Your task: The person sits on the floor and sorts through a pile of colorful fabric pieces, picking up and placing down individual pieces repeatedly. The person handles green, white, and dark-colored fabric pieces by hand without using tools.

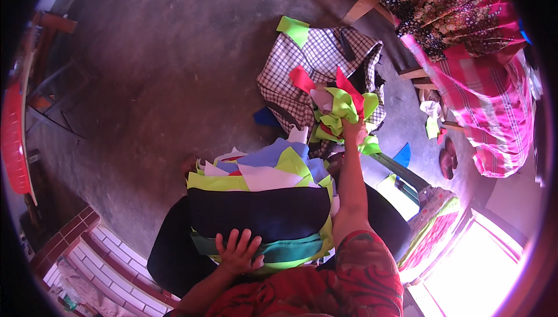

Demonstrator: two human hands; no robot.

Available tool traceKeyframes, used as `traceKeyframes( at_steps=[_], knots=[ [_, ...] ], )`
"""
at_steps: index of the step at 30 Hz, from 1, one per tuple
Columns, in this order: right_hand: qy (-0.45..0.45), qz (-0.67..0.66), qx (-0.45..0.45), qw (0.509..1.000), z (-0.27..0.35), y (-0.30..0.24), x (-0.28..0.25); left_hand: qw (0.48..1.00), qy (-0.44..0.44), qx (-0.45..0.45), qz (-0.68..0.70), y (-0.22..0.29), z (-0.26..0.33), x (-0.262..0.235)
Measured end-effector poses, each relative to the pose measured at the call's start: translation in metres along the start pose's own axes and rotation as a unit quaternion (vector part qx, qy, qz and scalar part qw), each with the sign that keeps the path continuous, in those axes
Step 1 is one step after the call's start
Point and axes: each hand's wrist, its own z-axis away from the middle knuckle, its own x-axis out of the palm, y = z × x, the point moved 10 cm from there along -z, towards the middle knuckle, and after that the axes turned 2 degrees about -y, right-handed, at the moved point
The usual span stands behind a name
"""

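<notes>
The left hand (pixel 238 253) lies flat, fingers spread, on the near edge of a stack of cloth pieces (pixel 261 200) at six o'clock; the right hand (pixel 351 128) reaches to one o'clock, clenched around a bunch of green and red scraps (pixel 340 107) above a checked bag (pixel 317 61) on the floor (pixel 163 67).
</notes>
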Motion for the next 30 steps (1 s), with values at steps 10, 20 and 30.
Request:
traceKeyframes(
  at_steps=[10, 20, 30],
  knots=[
    [-0.053, -0.01, -0.331, 0.942, 0.063, -0.107, -0.022, 1.0, 0.0, 0.006, -0.007, 0.002, -0.003, -0.002],
    [-0.151, 0.218, -0.314, 0.912, 0.08, -0.097, 0.078, 1.0, -0.017, 0.002, -0.002, -0.002, 0.006, 0.007],
    [-0.048, 0.021, -0.401, 0.915, 0.031, -0.107, 0.066, 1.0, -0.015, 0.009, 0.005, -0.001, 0.007, 0.006]
  ],
)
